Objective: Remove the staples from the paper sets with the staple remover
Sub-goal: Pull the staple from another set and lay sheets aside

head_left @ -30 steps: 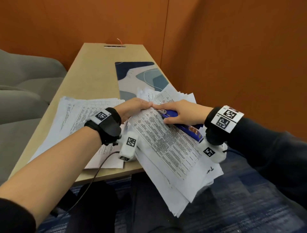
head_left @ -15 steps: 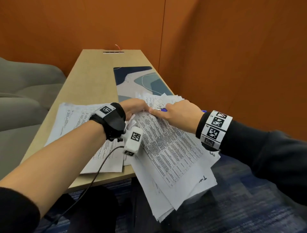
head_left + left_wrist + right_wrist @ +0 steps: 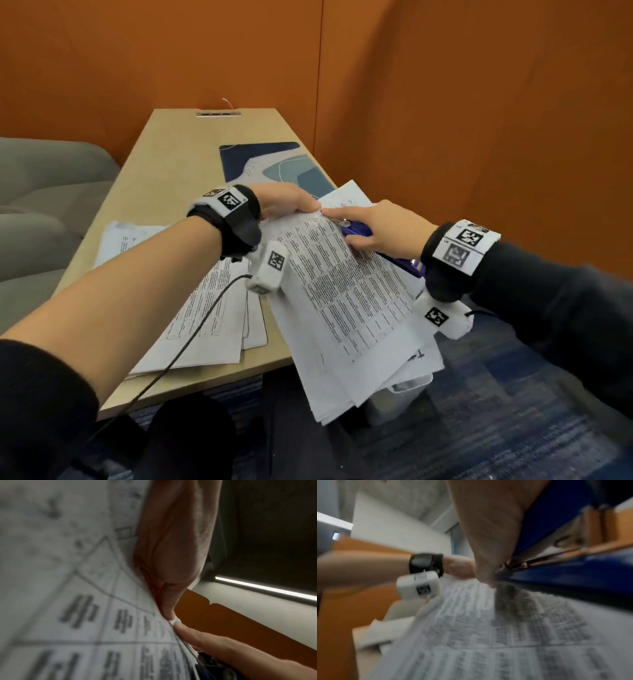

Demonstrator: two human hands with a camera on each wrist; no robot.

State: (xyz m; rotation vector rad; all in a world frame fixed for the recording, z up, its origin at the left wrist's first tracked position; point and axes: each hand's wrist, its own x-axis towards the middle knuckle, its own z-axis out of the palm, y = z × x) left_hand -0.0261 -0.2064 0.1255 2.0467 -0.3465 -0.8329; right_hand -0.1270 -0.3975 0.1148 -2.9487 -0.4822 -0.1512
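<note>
A printed paper set [image 3: 346, 294] hangs tilted off the table's right front edge, raised at its top corner. My left hand [image 3: 291, 202] pinches that top corner, thumb on the sheet [image 3: 168, 607]. My right hand [image 3: 380, 229] grips a blue staple remover [image 3: 356, 230], its metal tip at the paper's corner beside the left fingertips. In the right wrist view the blue staple remover [image 3: 565, 574] lies against the printed paper [image 3: 488, 628], blurred. The staple itself is too small to see.
More printed sheets [image 3: 191, 308] lie spread on the wooden table [image 3: 178, 161] under my left forearm. A blue patterned mat [image 3: 270, 164] lies further back. Orange walls close in behind and right; a grey sofa [image 3: 41, 192] stands to the left. A pale bin [image 3: 397, 397] sits below the papers.
Both hands have lifted the paper set's top corner off the table. The right hand has turned so the blue staple remover shows again at the corner.
</note>
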